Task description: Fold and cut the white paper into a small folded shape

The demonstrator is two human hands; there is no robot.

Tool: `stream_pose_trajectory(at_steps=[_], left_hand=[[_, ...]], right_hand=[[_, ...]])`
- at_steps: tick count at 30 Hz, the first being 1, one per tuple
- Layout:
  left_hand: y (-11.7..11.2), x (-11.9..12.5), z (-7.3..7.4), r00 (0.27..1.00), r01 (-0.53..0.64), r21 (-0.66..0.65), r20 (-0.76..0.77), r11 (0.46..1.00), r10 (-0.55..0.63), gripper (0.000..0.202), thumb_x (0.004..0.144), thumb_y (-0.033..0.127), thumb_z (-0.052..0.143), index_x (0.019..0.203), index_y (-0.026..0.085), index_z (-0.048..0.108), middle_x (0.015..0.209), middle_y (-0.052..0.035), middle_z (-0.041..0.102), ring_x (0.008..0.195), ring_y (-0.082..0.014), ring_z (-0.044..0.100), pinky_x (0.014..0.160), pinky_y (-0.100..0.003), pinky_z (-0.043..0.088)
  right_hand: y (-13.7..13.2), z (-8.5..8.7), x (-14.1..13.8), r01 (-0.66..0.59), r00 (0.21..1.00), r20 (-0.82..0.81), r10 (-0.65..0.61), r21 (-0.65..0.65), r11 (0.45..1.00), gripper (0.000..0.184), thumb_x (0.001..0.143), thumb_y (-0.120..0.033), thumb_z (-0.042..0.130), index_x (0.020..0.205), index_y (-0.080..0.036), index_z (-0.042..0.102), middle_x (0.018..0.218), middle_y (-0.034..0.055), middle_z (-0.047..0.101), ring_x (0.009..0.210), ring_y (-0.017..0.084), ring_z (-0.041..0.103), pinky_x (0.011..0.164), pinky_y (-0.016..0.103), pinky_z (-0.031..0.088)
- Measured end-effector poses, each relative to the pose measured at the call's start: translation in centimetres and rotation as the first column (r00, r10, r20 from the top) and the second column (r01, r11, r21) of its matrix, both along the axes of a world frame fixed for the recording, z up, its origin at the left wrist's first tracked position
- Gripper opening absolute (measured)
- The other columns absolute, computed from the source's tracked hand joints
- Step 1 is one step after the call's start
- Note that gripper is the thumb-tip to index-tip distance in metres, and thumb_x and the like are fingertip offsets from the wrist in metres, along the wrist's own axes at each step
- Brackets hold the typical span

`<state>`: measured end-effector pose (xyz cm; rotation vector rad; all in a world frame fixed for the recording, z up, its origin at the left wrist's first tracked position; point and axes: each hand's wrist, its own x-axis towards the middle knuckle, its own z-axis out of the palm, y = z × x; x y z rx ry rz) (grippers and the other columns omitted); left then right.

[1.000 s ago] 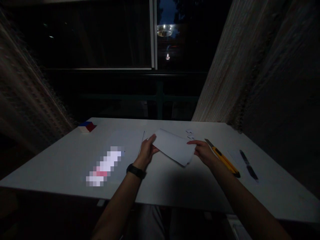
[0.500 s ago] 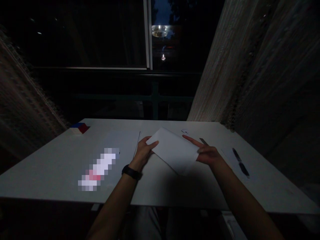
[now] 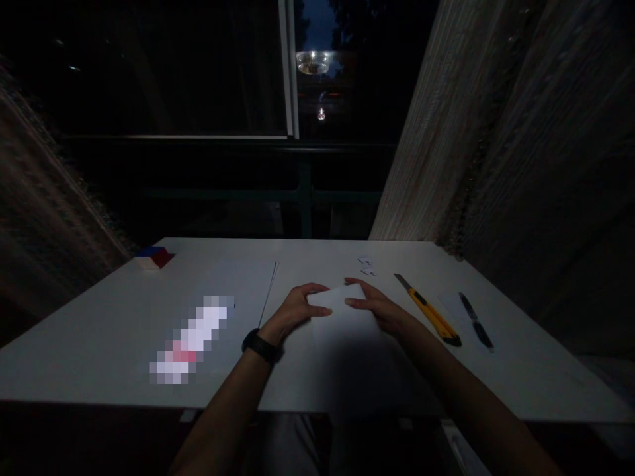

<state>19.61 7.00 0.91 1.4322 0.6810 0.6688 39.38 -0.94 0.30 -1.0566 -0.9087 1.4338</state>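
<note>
The central paper (image 3: pixel 341 327) looks smooth and matt, the lower-right cutter (image 3: pixel 430 314) plastic with metal blade (image 3: pixel 402 281), the upper-right curtain (image 3: pixel 426 132) rough cloth.

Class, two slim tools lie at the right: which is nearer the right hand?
The yellow utility knife. It lies between the right hand and the dark pen-like tool, which is farther right.

You face a dark window (image 3: pixel 183 73), with a lit lamp (image 3: pixel 313 63) showing towards its right. Curtains (image 3: pixel 421 132) hang on both your sides. A white table (image 3: pixel 99 337) stands before you, dimly lit.
</note>
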Motion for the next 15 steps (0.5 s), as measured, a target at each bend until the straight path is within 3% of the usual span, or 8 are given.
stream_pose_trajectory(at_steps=[5, 8, 15], left_hand=[[0.21, 0.07, -0.34, 0.985, -0.151, -0.101, 0.074, 0.983, 0.159, 0.052, 0.050, 0.026, 0.081, 0.096, 0.013, 0.061, 0.076, -0.0055, 0.066, 0.063, -0.0147, 0.062, 0.059, -0.027, 0.048], [0.27, 0.07, -0.27, 0.961, -0.248, -0.116, 0.098, 0.962, 0.259, 0.048, 0.051, 0.029, 0.080, 0.092, 0.012, 0.062, 0.072, -0.0050, 0.066, 0.061, -0.0138, 0.061, 0.054, -0.023, 0.047], [0.04, 0.01, 0.29, 0.954, -0.271, -0.090, 0.106, 0.958, 0.279, 0.052, 0.047, 0.028, 0.082, 0.094, 0.014, 0.064, 0.067, -0.0015, 0.063, 0.056, -0.0113, 0.059, 0.051, -0.021, 0.044]], right_hand=[[0.24, -0.23, -0.37, 0.226, 0.972, 0.062, -0.228, 0.041, 0.973, 0.064, 0.046, -0.021, 0.080, 0.104, -0.025, 0.052, 0.097, 0.0028, 0.058, 0.081, 0.021, 0.058, 0.064, 0.031, 0.047], [0.27, -0.11, -0.52, 0.264, 0.961, 0.065, -0.268, 0.063, 0.962, 0.059, 0.044, -0.023, 0.080, 0.097, -0.024, 0.054, 0.088, 0.0011, 0.060, 0.074, 0.020, 0.058, 0.060, 0.030, 0.046], [0.53, -0.22, -0.74, 0.348, 0.932, 0.097, -0.350, 0.043, 0.937, 0.040, 0.050, -0.038, 0.077, 0.078, -0.017, 0.058, 0.063, -0.0011, 0.059, 0.052, 0.012, 0.052, 0.049, 0.026, 0.037]])
